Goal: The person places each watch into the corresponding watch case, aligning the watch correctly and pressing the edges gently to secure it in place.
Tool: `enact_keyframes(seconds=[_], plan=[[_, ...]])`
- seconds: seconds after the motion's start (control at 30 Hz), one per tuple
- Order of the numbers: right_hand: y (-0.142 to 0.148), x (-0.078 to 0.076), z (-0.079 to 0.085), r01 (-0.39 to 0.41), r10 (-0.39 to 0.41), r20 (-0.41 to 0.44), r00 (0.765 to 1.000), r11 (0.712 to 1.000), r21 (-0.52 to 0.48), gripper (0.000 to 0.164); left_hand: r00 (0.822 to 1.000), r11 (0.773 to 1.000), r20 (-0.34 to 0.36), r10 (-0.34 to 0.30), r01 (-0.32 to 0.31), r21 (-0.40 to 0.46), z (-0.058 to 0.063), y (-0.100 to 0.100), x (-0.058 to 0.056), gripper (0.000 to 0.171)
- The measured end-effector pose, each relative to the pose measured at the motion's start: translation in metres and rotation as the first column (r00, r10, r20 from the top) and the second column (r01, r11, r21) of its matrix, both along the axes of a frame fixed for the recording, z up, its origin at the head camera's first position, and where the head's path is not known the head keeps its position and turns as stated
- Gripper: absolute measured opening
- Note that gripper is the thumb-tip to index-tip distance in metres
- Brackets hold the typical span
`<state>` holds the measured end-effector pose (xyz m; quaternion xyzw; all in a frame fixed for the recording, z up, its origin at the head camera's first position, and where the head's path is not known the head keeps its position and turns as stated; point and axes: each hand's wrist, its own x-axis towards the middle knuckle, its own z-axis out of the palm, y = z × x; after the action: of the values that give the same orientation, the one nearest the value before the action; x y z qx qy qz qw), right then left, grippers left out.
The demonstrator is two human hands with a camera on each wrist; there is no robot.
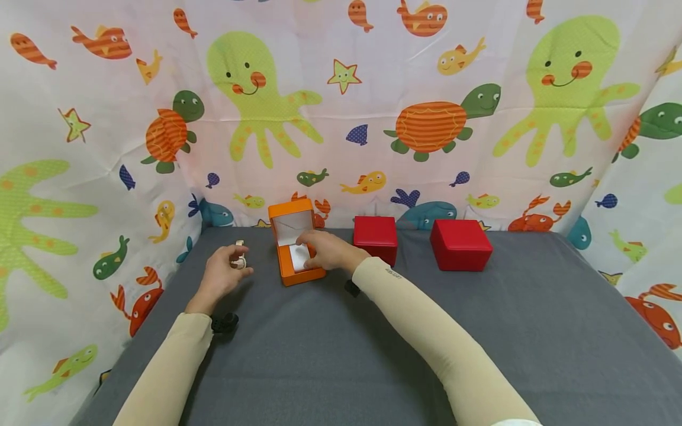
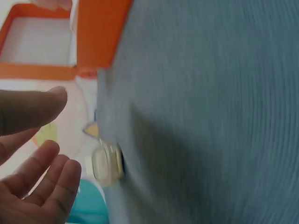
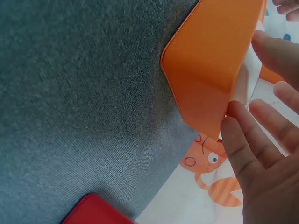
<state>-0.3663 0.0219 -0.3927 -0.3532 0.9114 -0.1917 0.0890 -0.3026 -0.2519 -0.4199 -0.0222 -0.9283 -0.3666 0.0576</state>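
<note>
In the head view an orange box (image 1: 302,276) stands with its lid raised, a white cushion (image 1: 299,258) inside. My right hand (image 1: 331,249) reaches over the box's right side. The right wrist view shows its thumb and fingers spread around the opening of the orange box (image 3: 205,70), fingertips at the rim; contact with the cushion is unclear. My left hand (image 1: 224,273) is left of the box, its fingers bent loosely. Just beyond those fingers a pale gold wristwatch (image 2: 106,163) stands on the table, apart from them in the left wrist view.
Two closed red boxes stand to the right of the orange one: a nearer red box (image 1: 375,238) and a farther red box (image 1: 460,245). A grey cloth (image 1: 319,355) covers the table. A patterned curtain (image 1: 341,136) rises along the back and sides.
</note>
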Motion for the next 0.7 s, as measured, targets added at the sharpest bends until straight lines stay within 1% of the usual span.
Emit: enact_keyframes(seconds=[0.13,0.23,0.4,0.47,0.7], plan=[[-0.004,-0.003,-0.001,0.008,-0.008,-0.001,1.000,0.999,0.048,0.056,0.999,0.999,0.041,-0.015,0.017,-0.051,-0.002,-0.013,-0.006,0.052],[-0.007,-0.005,-0.001,0.005,-0.005,0.007,1.000,0.997,0.078,0.057,0.997,0.997,0.083,-0.002,0.008,-0.075,-0.005,-0.021,-0.010,0.052],[-0.010,-0.007,-0.001,-0.026,0.026,-0.001,1.000,0.992,0.123,0.057,0.995,0.995,0.097,0.004,0.006,-0.100,-0.009,-0.027,-0.017,0.046],[-0.011,-0.008,-0.002,-0.034,0.036,-0.008,0.999,0.990,0.136,0.058,0.995,0.995,0.102,0.007,0.004,-0.102,-0.011,-0.028,-0.019,0.044],[-0.015,-0.011,-0.003,-0.036,0.039,-0.018,0.999,0.985,0.167,0.059,0.987,0.997,0.158,0.012,0.001,-0.080,-0.015,-0.030,-0.026,0.043]])
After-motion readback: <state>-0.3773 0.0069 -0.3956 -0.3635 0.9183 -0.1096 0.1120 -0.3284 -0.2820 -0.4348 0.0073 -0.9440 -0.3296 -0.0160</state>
